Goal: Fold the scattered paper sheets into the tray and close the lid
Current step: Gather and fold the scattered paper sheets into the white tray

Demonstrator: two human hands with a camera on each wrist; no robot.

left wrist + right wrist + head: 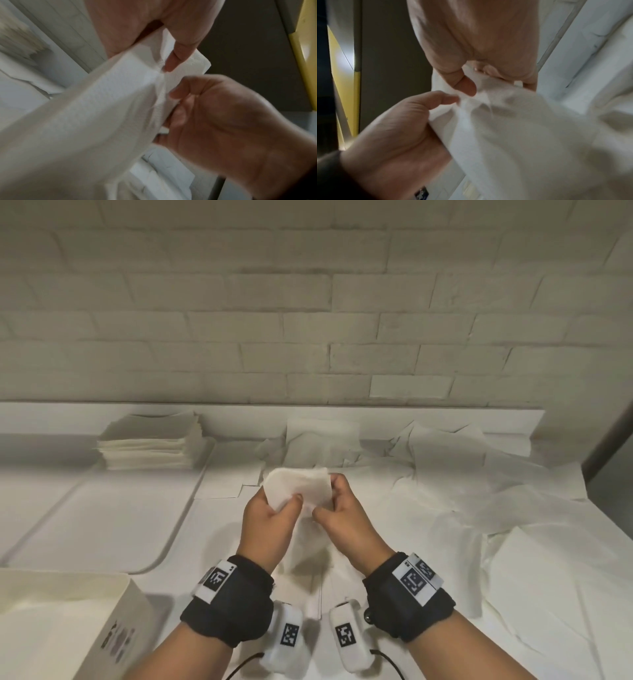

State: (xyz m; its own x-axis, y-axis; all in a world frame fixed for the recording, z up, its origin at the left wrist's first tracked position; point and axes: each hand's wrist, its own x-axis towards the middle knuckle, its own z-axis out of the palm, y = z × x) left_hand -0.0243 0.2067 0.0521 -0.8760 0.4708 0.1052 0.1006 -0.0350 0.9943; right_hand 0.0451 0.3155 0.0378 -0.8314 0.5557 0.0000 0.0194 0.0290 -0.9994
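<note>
Both hands hold one white paper sheet [301, 487] up above the table's middle. My left hand [281, 501] pinches its left part, thumb in front and fingers behind. My right hand [330, 496] pinches the right edge, and the rest of the sheet hangs down between the wrists. In the left wrist view the sheet [102, 108] drapes from my left thumb [171, 63]. The right wrist view shows the sheet [522, 128] under my right thumb [465, 83]. A stack of folded sheets [150, 443] sits at the back left. A white open box [61, 621] stands at the near left.
A flat white tray-like panel [96, 525] with a rounded rim lies at the left, below the stack. Loose unfolded sheets [479, 491] cover the table's right half and back. A white brick wall [308, 320] closes the far side. The table's right edge [589, 494] drops off.
</note>
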